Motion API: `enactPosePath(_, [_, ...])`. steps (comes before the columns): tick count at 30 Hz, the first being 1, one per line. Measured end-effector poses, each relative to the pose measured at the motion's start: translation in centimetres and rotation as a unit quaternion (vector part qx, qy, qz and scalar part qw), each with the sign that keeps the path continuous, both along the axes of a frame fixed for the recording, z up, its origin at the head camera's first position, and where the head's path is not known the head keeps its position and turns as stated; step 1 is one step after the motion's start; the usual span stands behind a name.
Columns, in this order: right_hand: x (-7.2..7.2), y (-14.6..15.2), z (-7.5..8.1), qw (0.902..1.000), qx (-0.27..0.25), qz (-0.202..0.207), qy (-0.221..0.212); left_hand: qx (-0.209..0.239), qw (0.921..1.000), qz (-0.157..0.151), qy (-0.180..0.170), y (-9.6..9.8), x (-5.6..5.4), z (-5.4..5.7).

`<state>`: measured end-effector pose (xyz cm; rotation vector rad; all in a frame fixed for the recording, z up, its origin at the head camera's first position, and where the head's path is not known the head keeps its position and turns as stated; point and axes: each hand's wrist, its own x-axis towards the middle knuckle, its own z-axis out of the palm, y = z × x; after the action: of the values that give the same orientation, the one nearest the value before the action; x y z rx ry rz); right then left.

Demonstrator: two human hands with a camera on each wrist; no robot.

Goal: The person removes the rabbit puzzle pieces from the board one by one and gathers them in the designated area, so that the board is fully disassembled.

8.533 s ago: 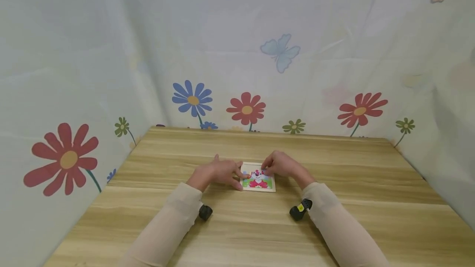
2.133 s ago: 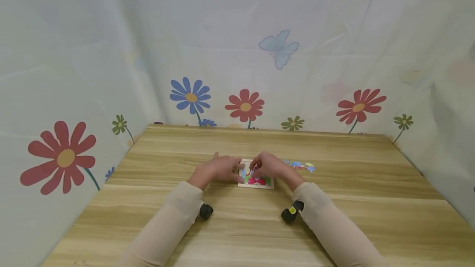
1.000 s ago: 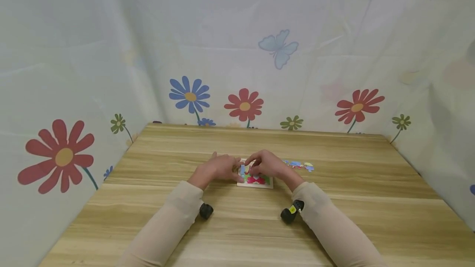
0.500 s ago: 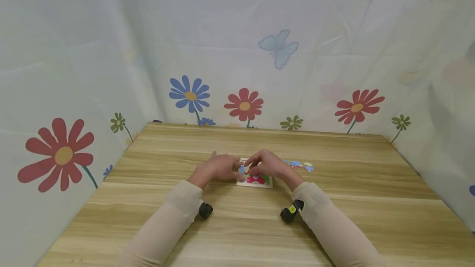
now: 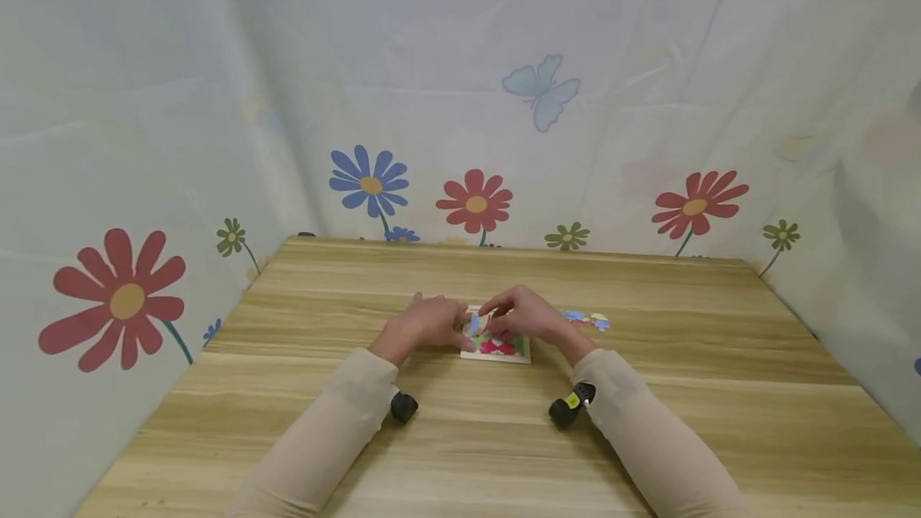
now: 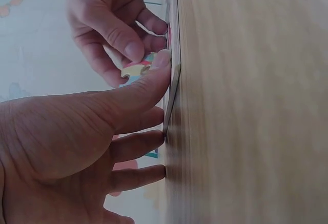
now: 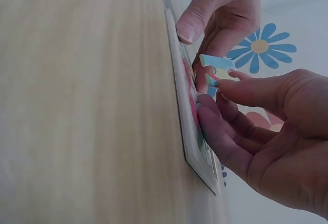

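A small jigsaw puzzle in a pale wooden frame (image 5: 496,357) lies flat on the table, its lower part showing red and green pieces. My right hand (image 5: 528,316) pinches a blue and yellow puzzle piece (image 7: 221,66) between thumb and fingers. That piece stands tilted above the left part of the frame. At the frame's left edge is my left hand (image 5: 429,321). Its thumb (image 6: 146,83) rests on the frame's border, and its other fingers extend straight down beside the edge. My hands hide part of the puzzle's upper area.
Several loose puzzle pieces (image 5: 581,318) in blue, red and yellow lie on the wooden table (image 5: 460,438) just right of the frame, partly behind my right wrist. A flowered cloth (image 5: 446,86) hangs behind the table and at its sides.
Several pieces have come out of the frame and now lie to its right. Within the last half second, the blue piece has tilted up and my right hand has shifted slightly right.
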<state>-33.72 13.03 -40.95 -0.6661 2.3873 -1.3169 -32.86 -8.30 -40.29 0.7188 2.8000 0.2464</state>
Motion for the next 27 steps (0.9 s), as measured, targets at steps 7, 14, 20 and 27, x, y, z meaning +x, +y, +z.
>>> enactPosePath(7, [-0.3,0.8,0.2,0.9995,-0.018,-0.002,0.026,0.005,1.0000,0.000,-0.002,0.0,0.2,0.1])
enactPosePath(14, [-0.1,2.7,1.1,0.9990,-0.024,-0.034,0.018,0.004,1.0000,-0.002,-0.001,0.2,0.5,0.1])
enactPosePath(20, [0.0,5.9,1.6,0.9974,-0.007,-0.065,0.030,-0.001,1.0000,0.003,-0.001,0.3,0.4,0.0])
enactPosePath(27, [0.4,9.0,1.7,0.9970,-0.003,-0.071,0.030,-0.001,0.9999,0.010,-0.003,0.1,0.3,0.0])
